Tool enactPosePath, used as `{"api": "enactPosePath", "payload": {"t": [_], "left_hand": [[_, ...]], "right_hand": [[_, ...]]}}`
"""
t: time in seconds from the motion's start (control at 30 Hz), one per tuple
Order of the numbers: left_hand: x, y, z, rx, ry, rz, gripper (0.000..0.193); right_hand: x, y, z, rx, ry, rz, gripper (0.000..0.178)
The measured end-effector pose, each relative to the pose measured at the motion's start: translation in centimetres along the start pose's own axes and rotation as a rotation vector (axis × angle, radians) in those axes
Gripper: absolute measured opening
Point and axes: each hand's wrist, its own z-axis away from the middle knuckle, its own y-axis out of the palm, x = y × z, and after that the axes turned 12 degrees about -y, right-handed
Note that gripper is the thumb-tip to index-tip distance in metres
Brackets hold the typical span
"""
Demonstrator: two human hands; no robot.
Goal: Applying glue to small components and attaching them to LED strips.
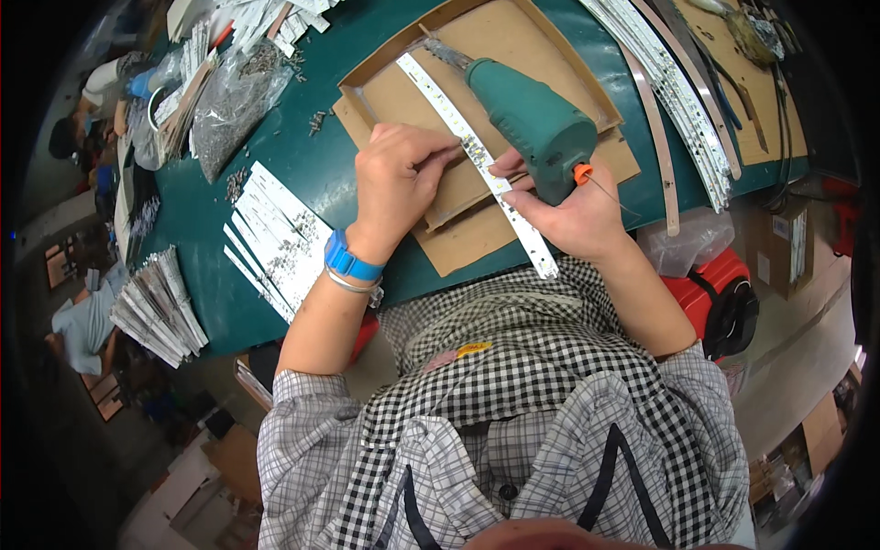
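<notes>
A long white strip (440,108), seemingly a circuit-board strip, slants over a shallow cardboard tray (596,82). Small dark and metallic parts are scattered along it. My right hand (587,215) pinches the strip between thumb and fingers at its lower half. My left hand (394,174) is closed, its thumb and fingertips pressed together at the strip's left edge, beside a cluster of small parts; what it pinches is too small to make out. A green power tool (536,119) with a metal nose and an orange piece at its end overlaps my right hand; whether that hand also supports it, I cannot tell.
On the green table (302,188), left, several white strips (275,229) lie fanned out below a clear bag of small metal parts (234,115). More strip bundles (160,307) lie at the left edge. Long curved strips (674,82) are stacked at right.
</notes>
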Motion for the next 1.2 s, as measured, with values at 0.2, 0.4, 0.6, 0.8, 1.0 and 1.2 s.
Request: {"api": "enactPosePath", "payload": {"t": [0.2,0.4,0.6,0.8,1.0,1.2], "left_hand": [[0.4,0.0,0.5,-0.051,-0.039,0.079,0.016],[0.9,0.2,0.7,-0.081,-0.002,0.092,0.015],[1.1,0.3,0.6,-0.087,0.019,0.082,0.016],[1.2,0.3,0.6,-0.087,0.011,0.075,0.016],[0.9,0.3,0.7,-0.083,-0.015,0.066,0.016],[1.0,0.3,0.7,-0.085,-0.004,0.041,0.017]], "right_hand": [[3.0,-1.4,1.2,-0.055,-0.028,-0.138,0.046],[6.6,-5.0,2.6,-0.091,0.209,-0.184,0.041],[7.5,-5.6,3.6,-0.030,0.271,-0.138,0.043],[7.5,-5.6,3.7,-0.024,0.303,-0.152,0.042],[7.2,-5.9,3.6,0.005,0.315,-0.164,0.041],[7.4,-5.9,3.4,0.004,0.341,-0.130,0.042]]}}
